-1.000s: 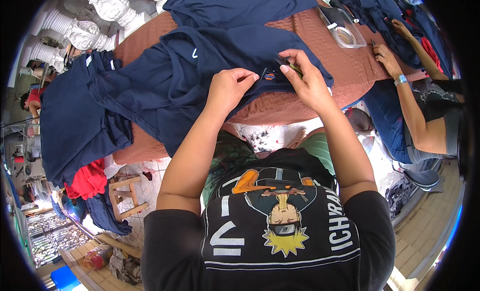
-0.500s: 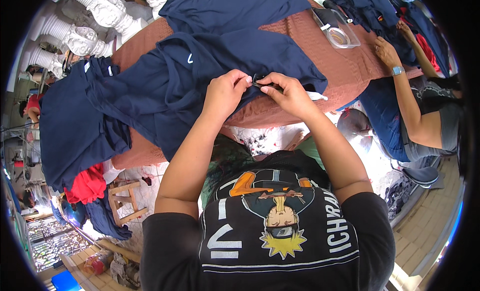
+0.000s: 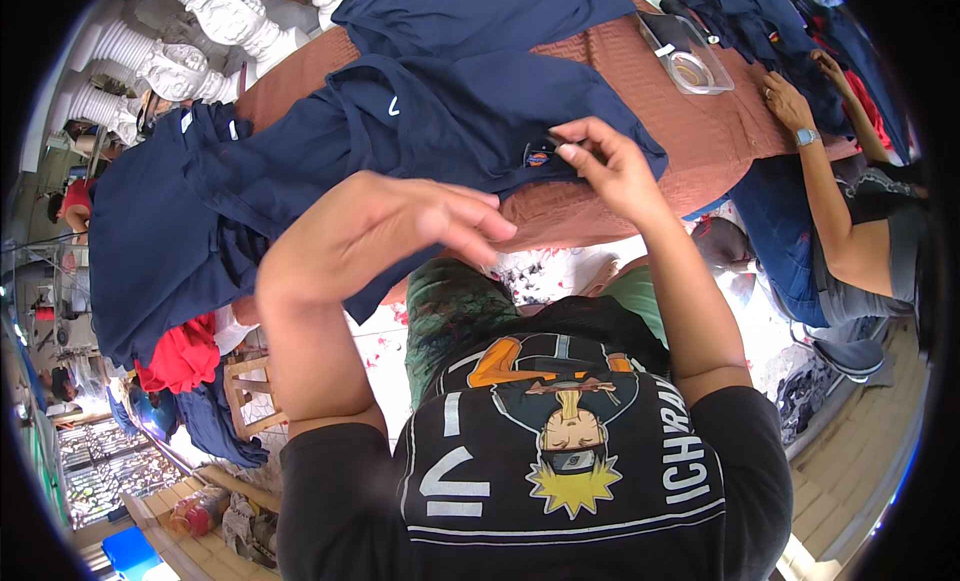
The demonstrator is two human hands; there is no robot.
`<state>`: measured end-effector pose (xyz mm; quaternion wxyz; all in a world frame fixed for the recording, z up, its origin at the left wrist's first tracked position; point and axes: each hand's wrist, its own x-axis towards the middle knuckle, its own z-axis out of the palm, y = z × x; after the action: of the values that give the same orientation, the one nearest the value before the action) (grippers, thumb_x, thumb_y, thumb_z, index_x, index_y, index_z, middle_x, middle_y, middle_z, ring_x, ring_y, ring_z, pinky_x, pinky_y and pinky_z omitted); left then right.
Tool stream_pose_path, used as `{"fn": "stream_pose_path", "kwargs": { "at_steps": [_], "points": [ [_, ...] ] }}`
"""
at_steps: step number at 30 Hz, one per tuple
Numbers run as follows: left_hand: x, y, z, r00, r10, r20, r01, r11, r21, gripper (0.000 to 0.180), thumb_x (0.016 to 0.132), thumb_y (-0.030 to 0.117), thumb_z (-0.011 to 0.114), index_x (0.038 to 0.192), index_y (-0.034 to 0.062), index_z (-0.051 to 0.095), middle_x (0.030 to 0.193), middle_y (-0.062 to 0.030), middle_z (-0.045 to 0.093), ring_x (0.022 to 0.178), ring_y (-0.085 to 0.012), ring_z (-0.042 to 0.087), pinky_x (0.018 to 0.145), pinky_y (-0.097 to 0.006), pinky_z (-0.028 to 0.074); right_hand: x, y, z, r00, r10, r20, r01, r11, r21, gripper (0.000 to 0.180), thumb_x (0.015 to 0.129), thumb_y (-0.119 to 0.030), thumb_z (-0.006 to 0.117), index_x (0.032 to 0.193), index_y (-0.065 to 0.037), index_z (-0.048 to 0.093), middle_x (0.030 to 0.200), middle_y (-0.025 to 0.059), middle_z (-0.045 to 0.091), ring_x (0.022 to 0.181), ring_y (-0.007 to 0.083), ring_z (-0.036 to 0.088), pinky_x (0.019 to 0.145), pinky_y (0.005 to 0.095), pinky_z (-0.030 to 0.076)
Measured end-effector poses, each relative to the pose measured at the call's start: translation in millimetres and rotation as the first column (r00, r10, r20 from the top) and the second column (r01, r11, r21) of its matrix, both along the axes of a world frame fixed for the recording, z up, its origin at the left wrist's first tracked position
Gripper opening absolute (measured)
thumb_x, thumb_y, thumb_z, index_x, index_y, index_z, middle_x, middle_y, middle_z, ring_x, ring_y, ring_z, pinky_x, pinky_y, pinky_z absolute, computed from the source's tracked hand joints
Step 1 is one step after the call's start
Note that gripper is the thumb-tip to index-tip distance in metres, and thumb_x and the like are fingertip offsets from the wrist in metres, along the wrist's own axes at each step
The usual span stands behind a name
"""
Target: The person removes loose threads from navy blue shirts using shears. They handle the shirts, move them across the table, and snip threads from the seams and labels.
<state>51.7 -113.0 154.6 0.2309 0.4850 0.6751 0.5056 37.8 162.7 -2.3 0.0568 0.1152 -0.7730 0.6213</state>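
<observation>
A navy blue shirt [image 3: 440, 111] lies spread over the brown-covered table [image 3: 690, 141], with a small round orange and dark label [image 3: 538, 158] at its near edge. My right hand [image 3: 610, 166] pinches the cloth right beside that label. Raised off the shirt, my left hand [image 3: 400, 226] hovers closer to my chest with its fingers together and pointing right, holding nothing that I can see.
More navy garments [image 3: 150, 241] hang off the table's left side and pile at its far end. A clear plastic box [image 3: 688, 56] sits at the far right. Another person's hand with a wristwatch [image 3: 790, 106] rests on the table. Red cloth [image 3: 180, 356] and a wooden stool [image 3: 255, 396] stand below.
My left hand has let go of the shirt edge and pulled back toward me, rising in the view. My right hand stays at the label.
</observation>
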Motion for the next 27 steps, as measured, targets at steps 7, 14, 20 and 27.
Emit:
{"fn": "stream_pose_path", "kwargs": {
  "at_steps": [7,14,20,27],
  "points": [
    [-5,9,-18,0.917,0.398,-0.028,-0.399,0.910,-0.115,0.018,0.090,0.012,0.062,0.095,-0.0047,0.066,0.100,-0.0122,0.068,0.095,-0.0223,0.064,0.087,-0.033,0.048,-6,-4,11,0.997,0.043,0.062,-0.034,0.989,-0.145,0.021,0.093,-0.011,0.061,0.112,-0.003,0.063,0.094,-0.0013,0.064,0.076,0.0039,0.051,0.069,0.0204,0.043],
    [-22,71,-116,0.603,0.616,-0.508,-0.782,0.582,-0.223,0.030,0.081,0.026,0.073,0.100,0.0032,0.069,0.097,-0.0121,0.065,0.079,-0.0246,0.067,0.072,-0.034,0.052,-1,-16,0,0.992,0.087,0.088,-0.078,0.992,-0.100,0.015,0.092,-0.010,0.063,0.106,-0.004,0.065,0.084,-0.0022,0.065,0.070,0.0028,0.050,0.065,0.0208,0.044],
    [-32,77,-131,0.589,0.741,-0.324,-0.806,0.504,-0.312,0.022,0.085,0.023,0.069,0.095,0.0040,0.071,0.079,-0.0093,0.067,0.071,-0.0144,0.064,0.065,-0.030,0.048,-6,-20,-13,0.988,0.065,0.137,-0.051,0.994,-0.099,0.014,0.090,-0.011,0.065,0.103,-0.005,0.066,0.075,-0.0038,0.062,0.064,0.0035,0.048,0.061,0.0217,0.044],
    [-36,65,-141,0.627,0.770,-0.114,-0.766,0.584,-0.270,0.019,0.091,0.017,0.061,0.098,0.0009,0.069,0.080,-0.0065,0.070,0.073,-0.0094,0.063,0.069,-0.025,0.048,-3,-16,-11,0.986,0.096,0.139,-0.098,0.995,0.007,0.013,0.092,-0.008,0.063,0.104,-0.003,0.065,0.088,-0.0019,0.065,0.072,0.0034,0.051,0.066,0.0205,0.044]
  ]
}}
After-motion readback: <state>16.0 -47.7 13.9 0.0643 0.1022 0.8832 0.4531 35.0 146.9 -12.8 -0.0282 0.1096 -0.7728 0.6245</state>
